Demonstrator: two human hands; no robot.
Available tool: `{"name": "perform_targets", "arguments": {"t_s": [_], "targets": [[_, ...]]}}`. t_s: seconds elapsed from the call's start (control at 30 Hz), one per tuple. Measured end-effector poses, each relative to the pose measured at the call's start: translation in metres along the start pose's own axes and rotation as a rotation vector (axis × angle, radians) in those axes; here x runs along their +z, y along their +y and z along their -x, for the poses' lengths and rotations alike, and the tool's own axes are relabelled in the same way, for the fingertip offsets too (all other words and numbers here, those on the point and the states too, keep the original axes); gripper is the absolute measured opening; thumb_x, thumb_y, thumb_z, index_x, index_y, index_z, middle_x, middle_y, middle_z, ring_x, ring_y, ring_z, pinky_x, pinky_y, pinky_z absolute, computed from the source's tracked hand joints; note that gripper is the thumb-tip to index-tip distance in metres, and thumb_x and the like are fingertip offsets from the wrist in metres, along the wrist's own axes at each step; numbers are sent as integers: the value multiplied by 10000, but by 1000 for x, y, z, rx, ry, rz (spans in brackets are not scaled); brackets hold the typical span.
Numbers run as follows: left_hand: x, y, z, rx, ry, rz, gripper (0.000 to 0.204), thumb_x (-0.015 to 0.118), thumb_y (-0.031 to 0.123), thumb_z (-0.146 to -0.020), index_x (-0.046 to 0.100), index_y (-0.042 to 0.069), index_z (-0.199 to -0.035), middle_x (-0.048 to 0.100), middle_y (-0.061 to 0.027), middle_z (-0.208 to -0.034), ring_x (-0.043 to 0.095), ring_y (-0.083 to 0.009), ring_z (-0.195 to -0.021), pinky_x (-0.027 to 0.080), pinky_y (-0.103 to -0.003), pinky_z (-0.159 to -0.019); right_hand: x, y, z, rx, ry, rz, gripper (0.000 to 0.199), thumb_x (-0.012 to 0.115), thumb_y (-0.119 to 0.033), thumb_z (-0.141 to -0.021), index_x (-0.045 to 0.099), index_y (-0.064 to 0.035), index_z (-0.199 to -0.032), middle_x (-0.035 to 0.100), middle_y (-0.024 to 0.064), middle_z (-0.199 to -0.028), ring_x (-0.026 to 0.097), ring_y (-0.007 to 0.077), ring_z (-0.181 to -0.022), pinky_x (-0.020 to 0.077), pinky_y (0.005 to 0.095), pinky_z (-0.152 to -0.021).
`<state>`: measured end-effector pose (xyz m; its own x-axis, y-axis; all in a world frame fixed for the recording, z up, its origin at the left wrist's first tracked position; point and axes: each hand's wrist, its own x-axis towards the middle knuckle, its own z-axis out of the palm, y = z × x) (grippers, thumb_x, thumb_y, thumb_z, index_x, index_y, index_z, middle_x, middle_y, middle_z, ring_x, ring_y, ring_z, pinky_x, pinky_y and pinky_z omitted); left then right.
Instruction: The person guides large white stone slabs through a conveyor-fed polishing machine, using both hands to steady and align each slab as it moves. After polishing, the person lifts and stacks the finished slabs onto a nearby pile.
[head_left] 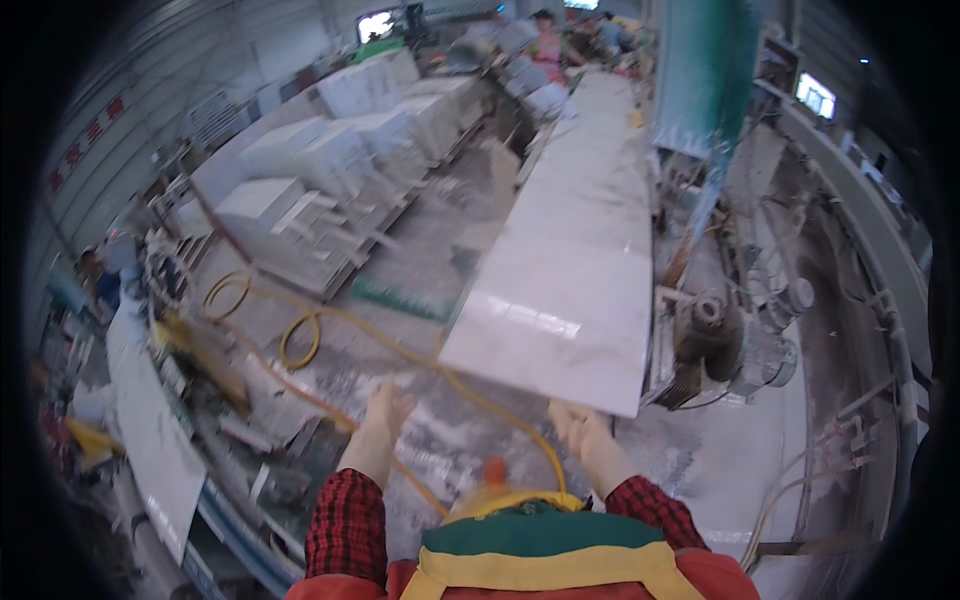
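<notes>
A long white slab (570, 270) with a smooth, glossy top stretches away from me, its near edge a little ahead of my hands. At that near edge is my right hand (582, 432), its fingers curled against the slab's rim, partly hidden and blurred. My left hand (388, 408) hangs in the air to the left of the slab, apart from it. Nothing shows in this hand, and its slightly bent fingers are apart. Both forearms wear red and black checked sleeves, above a green and yellow apron (545, 535).
A yellow hose (400, 348) curves across the dusty floor, near an orange hose (290, 385). Stacked white blocks (345, 150) stand at far left. Beside the slab, a motor (712, 335) and green machine column (705, 80) rise at right. Another slab (150, 420) leans left.
</notes>
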<state>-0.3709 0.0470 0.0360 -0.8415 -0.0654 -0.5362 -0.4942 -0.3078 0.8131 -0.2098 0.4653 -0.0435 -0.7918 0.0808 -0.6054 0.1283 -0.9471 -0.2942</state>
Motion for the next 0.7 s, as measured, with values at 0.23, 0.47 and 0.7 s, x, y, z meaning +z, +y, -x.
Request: {"name": "perform_targets", "arguments": {"t_s": [0.23,0.47,0.7], "targets": [[-248,9,156,168,423,130,588,649,435,-1138,521,98,-1602,618,-190,-1615,696,-362,-1331,604,-484,-1063,-36,0,-37,-316,83,473,460,526,124,-1010,592,89,-1463,670,219,-1514,662,410,-1407,580,479,-1236],[-401,-61,278,333,1018,331,476,648,461,-1128,585,119,-1453,673,-116,-1432,716,-315,-1211,600,-477,-1000,25,-20,18,-161,165,-126,567,512,148,-1007,608,-32,-1536,672,141,-1569,658,356,-1440,618,453,-1184],[-487,-94,348,332,994,105,483,656,396,-1094,673,71,-1452,724,-75,-1228,720,-224,-1017,578,-338,-818,-5,8,-29,-124,42,-34,315,627,-114,-1141,703,-29,-1435,767,146,-1441,730,318,-1306,628,452,-1119]]}}
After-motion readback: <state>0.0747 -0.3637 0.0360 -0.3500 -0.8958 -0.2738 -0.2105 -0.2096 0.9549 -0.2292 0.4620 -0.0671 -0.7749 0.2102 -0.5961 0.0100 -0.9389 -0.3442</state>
